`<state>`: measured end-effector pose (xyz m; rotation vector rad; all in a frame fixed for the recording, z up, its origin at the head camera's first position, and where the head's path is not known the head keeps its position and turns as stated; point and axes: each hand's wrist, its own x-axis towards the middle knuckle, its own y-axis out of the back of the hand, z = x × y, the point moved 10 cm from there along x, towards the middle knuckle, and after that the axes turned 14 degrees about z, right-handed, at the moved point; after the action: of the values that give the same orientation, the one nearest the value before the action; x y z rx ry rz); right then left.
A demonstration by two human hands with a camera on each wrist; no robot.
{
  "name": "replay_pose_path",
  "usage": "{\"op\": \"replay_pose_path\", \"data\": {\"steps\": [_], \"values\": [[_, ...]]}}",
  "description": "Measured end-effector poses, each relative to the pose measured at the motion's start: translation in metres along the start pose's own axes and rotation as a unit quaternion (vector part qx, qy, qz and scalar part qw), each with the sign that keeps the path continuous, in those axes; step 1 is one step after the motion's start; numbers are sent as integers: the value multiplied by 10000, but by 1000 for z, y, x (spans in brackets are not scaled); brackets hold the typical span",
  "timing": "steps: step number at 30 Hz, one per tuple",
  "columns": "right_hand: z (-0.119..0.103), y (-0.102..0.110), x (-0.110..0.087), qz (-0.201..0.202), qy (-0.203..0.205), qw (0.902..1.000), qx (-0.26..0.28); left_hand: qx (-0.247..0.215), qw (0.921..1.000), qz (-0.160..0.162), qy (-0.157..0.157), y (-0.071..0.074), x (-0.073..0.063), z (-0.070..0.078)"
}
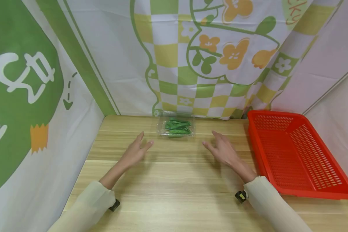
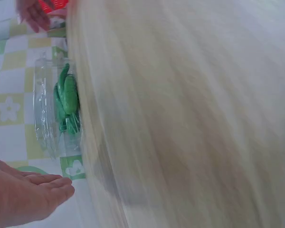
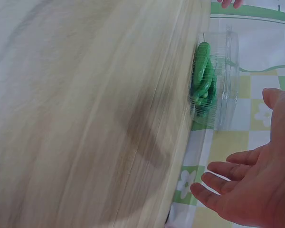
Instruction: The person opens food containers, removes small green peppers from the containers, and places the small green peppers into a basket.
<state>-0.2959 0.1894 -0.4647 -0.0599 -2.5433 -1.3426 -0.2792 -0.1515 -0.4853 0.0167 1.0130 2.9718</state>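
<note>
A clear plastic box (image 1: pixel 161 126) stands near the table's back edge, with several green peppers (image 1: pixel 178 126) inside it. To its left, my left hand (image 1: pixel 134 153) hovers over the table, fingers extended and nothing held. My right hand (image 1: pixel 224 151) is on the other side, likewise apart from the box, with thumb and fingers spread. The left wrist view shows the peppers (image 2: pixel 69 97) through the box wall, beyond the left fingers (image 2: pixel 52 185). In the right wrist view the box (image 3: pixel 228 80) lies past the right hand (image 3: pixel 256 175).
A red plastic basket (image 1: pixel 293 154) with perforated walls sits at the right of the wooden table (image 1: pixel 168 193), close beside my right forearm. Behind the table hangs a checked, flower-printed cloth (image 1: pixel 188 71). A green and white sheet (image 1: pixel 46 122) borders the left side.
</note>
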Motion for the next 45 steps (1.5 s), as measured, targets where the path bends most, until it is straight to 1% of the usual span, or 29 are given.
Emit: {"op": "replay_pose_path", "data": {"steps": [3,6,9,13,15,21,22,26,30,33,37,40,43,45], "values": [[-1,-5,5,-102,-110,9995,268,-723,9967,-167,343,-1,4,1],[-1,-13,9,-249,-267,9978,558,-1282,9897,-266,577,-3,9,2],[-1,-20,13,-338,-435,9955,773,-1785,9808,-334,715,-4,14,2],[-3,-30,18,-419,-602,9925,981,-2285,9686,-457,865,-6,21,1],[-6,-36,20,-510,-639,9903,1121,-2425,9641,-479,966,-8,24,-2],[-15,-50,27,-714,-913,9762,1832,-2959,9473,-575,1083,-19,33,-4],[-15,-50,28,-705,-965,9737,1940,-3026,9449,-593,1103,-22,35,-4],[-16,-54,33,-722,-1169,9643,2263,-3113,9395,-586,1308,-30,44,-5],[-14,-61,36,-760,-1339,9542,2566,-3140,9368,-613,1413,-35,49,-4],[-13,-67,38,-777,-1482,9429,2881,-3136,9360,-648,1463,-38,53,-4],[-13,-74,40,-829,-1643,9281,3236,-3265,9298,-698,1551,-42,58,-3],[-12,-76,41,-797,-1710,9242,3320,-3438,9230,-755,1553,-46,62,0],[-11,-77,42,-744,-1801,9208,3380,-3511,9200,-855,1517,-51,64,5],[-11,-79,43,-729,-1879,9168,3448,-3502,9200,-933,1493,-54,65,7]]}}
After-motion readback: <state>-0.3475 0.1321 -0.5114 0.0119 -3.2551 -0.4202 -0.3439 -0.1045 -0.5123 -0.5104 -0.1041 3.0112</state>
